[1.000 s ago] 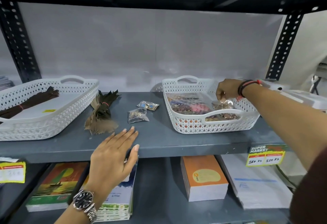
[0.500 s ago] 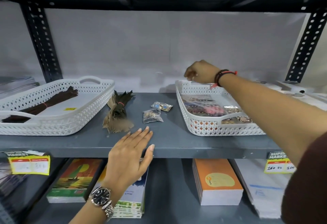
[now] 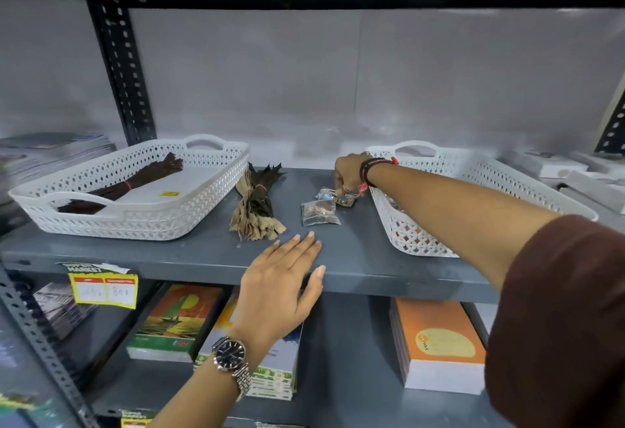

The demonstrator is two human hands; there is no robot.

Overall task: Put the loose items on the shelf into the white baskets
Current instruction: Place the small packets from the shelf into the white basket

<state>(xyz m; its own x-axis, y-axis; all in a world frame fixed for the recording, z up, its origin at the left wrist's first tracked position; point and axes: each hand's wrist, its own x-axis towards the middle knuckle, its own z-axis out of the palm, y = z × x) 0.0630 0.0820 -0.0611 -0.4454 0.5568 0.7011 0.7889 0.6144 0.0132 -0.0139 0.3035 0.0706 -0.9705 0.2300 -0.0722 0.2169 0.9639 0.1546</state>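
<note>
Two white lattice baskets stand on the grey shelf (image 3: pixel 355 255). The left basket (image 3: pixel 135 221) holds a dark brown bundle (image 3: pixel 135 182). My right arm crosses the right basket (image 3: pixel 412 241) and hides most of its contents. Between the baskets lie a brown and dark bundle with a red band (image 3: pixel 257 206) and two small clear packets. My right hand (image 3: pixel 350 172) pinches the far packet (image 3: pixel 338 196), which still touches the shelf. The near packet (image 3: pixel 318 212) lies loose. My left hand (image 3: pixel 280 285) rests flat and open on the shelf's front edge.
A black perforated upright (image 3: pixel 121 69) rises behind the left basket. Stacked papers (image 3: pixel 50 150) sit far left and white boxes (image 3: pixel 575 173) far right. Below are notebooks (image 3: pixel 176 322), an orange pad (image 3: pixel 439 343) and a yellow price tag (image 3: pixel 101 289).
My right hand left the right basket after letting go of a packet, swung left and came down onto the far loose packet. The view shifted left. My left hand stayed on the shelf edge.
</note>
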